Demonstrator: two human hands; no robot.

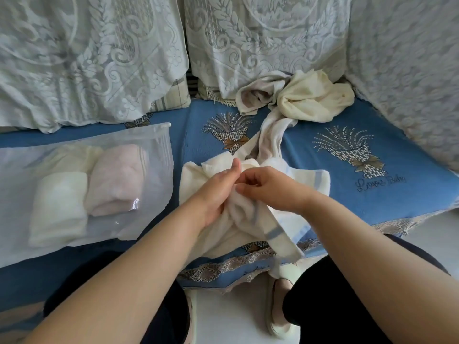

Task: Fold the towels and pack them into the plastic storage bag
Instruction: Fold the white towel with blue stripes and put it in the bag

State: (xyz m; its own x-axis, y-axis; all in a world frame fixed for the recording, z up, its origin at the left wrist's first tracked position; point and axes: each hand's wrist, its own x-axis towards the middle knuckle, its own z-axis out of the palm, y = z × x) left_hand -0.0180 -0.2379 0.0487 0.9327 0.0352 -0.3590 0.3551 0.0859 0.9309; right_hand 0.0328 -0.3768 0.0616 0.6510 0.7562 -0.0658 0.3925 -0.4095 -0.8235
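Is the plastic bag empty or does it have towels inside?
Not empty. The plastic bag holds folded towels, visible through its clear side.

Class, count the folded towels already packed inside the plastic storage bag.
3 visible: a white towel at the front, a pink towel beside it, a cream towel behind. The plastic storage bag is cloudy; more may be hidden.

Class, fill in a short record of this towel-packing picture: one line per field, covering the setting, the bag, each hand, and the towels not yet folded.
Setting: blue sofa cover with lace-draped cushions behind
Bag: plastic storage bag lies flat at the person's left, holding a pink towel and pale folded towels
Left hand: grip on white towel with a blue stripe
Right hand: pinches the same towel
Unfolded: cream towel and another pale one, heaped near the sofa back
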